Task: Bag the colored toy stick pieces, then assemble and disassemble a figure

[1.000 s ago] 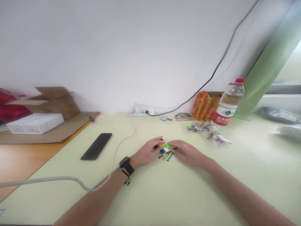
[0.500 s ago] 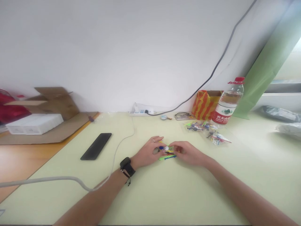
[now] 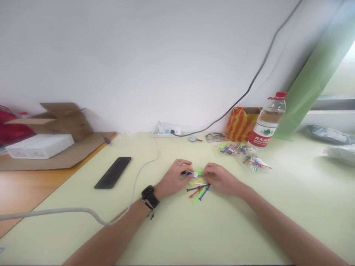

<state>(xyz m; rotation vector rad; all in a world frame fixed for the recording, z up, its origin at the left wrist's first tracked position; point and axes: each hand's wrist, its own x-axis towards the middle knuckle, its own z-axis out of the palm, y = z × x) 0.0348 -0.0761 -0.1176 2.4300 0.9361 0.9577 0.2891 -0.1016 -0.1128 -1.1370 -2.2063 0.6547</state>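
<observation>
My left hand arches over the tabletop, its thumb and fingers apart. Between and beside its fingertips lie a black disc, a blue disc and a white disc. A green disc sits just left of my right hand, whose fingers are curled close together; what they hold, if anything, is hidden. Below the discs, small plastic arrows fan out: yellow, black, red, green and blue. Some of their ends reach under my right fingertips.
A black phone-like slab and a pale cable lie to the left. At back right stand a water bottle and a striped bag, near plastic packets of coloured pieces. A power strip rests against the wall.
The arrows, bunched between my hands before, now lie fanned out toward me. The discs show more plainly, and my right hand has shifted slightly.
</observation>
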